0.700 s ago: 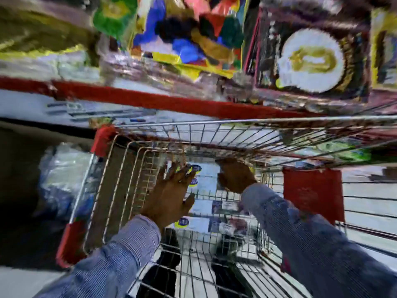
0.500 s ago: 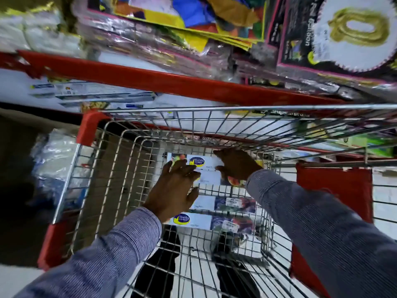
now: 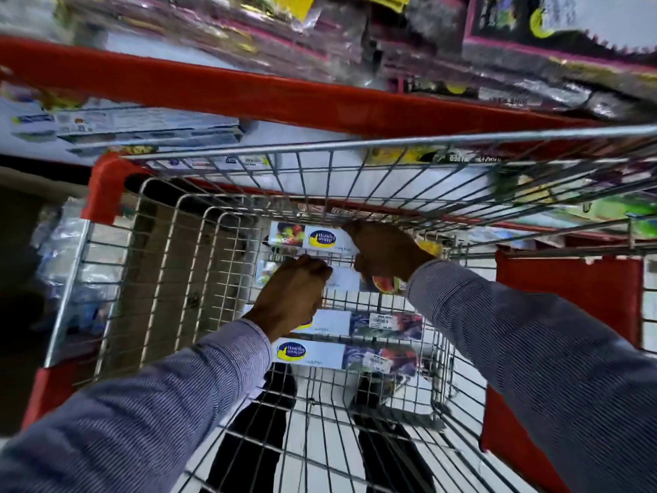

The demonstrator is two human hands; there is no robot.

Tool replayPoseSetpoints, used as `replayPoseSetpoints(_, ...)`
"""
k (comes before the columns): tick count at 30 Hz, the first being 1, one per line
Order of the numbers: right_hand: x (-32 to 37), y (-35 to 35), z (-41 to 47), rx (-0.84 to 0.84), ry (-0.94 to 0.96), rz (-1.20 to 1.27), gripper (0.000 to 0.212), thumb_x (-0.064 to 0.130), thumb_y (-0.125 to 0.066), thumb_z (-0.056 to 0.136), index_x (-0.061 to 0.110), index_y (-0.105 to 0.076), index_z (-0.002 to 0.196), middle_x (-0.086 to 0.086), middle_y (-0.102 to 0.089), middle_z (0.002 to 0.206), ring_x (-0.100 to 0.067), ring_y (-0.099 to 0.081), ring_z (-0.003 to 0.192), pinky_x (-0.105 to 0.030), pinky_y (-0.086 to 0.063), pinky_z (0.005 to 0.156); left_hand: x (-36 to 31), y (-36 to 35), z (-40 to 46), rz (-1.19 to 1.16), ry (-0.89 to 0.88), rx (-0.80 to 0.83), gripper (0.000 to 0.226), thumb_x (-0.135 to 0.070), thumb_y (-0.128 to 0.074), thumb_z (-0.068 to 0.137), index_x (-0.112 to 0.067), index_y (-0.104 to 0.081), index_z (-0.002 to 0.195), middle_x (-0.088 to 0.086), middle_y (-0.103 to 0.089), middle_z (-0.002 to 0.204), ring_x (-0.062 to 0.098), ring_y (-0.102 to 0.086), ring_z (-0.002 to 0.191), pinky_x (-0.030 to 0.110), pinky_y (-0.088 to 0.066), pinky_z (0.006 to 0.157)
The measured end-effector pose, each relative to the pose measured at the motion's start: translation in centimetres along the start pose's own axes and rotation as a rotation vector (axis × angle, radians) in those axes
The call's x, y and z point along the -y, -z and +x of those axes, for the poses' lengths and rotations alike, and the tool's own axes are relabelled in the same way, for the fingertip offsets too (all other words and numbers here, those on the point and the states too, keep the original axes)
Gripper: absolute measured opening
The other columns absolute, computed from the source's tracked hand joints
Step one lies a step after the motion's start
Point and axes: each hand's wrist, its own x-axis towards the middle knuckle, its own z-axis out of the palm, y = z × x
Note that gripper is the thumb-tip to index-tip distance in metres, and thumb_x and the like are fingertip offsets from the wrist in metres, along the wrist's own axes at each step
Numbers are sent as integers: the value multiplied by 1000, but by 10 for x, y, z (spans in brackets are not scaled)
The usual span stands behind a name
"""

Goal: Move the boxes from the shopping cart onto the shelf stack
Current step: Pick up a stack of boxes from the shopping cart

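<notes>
Several long white boxes with a blue-and-yellow logo lie side by side on the floor of the wire shopping cart (image 3: 117, 279). My left hand (image 3: 291, 297) is down in the cart with its fingers curled onto the left part of the second box (image 3: 346, 279). My right hand (image 3: 385, 250) grips the right end of the farthest box (image 3: 313, 238) and covers the second box's end too. Two nearer boxes (image 3: 320, 354) lie untouched. A stack of similar white boxes (image 3: 142, 126) rests on the shelf beyond the cart's left corner.
A red shelf rail (image 3: 284, 97) runs across above the cart, with packaged party goods (image 3: 551, 37) hanging over it. The cart has red corner guards (image 3: 106, 183) and a red panel (image 3: 569, 293) at the right. My legs show through the cart's mesh floor.
My left hand went from flat and spread on the boxes to curled fingers gripping one. The right hand shifted slightly along the far boxes. The view tilted down toward the cart.
</notes>
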Motion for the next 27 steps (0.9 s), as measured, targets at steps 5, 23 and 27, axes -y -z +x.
replayPoseSetpoints(5,-7,-5,4,-48,27,11,74,20,-73,73,9,-43,139,-22,-55,131,-40,-54,120,-45,-46,99,-2,-11,7,76,44,-24,60,2,-86,51,0,-69,108,20,-75,102,39,-72,90,47,-62,74)
replayPoseSetpoints(23,59,167,-150,-259,101,29,52,25,-68,76,14,-54,125,-17,-66,113,-34,-62,104,-38,-51,79,-55,187,-108,53,-20,-189,48,-25,-62,69,-16,-64,116,6,-73,110,33,-71,92,42,-61,67)
replayPoseSetpoints(27,92,259,-211,-327,155,-72,57,29,-68,82,13,-50,133,-18,-63,123,-35,-58,113,-38,-48,84,-85,279,-154,98,-9,-274,48,-32,-63,64,-21,-67,110,3,-75,106,31,-71,92,41,-61,68)
